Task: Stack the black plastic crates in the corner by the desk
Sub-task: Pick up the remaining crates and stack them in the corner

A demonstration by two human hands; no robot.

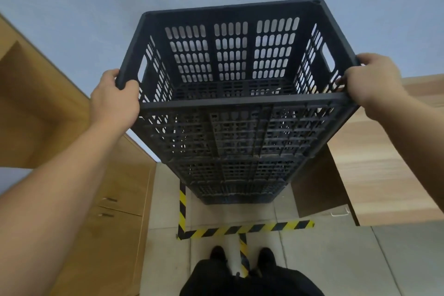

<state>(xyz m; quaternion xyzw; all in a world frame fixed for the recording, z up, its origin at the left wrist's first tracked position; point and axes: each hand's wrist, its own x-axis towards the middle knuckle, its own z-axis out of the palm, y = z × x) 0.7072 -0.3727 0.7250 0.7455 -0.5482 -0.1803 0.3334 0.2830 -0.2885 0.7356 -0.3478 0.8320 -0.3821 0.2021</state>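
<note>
A black slotted plastic crate point(230, 55) tops a tall stack of black crates point(235, 170) standing on the floor in the corner, its empty inside facing me. My left hand point(115, 101) grips the crate's near left rim corner. My right hand point(370, 79) grips its near right rim corner. The top crate sits level and lined up with the crates under it; I cannot tell if it rests fully on them.
A wooden cabinet point(115, 199) with drawer handles runs along the left. A wooden desk point(384, 163) stands to the right of the stack. Yellow-black hazard tape point(245, 228) marks the tiled floor in front. My shoes point(240, 257) stand just behind the tape. A pale blue wall lies behind.
</note>
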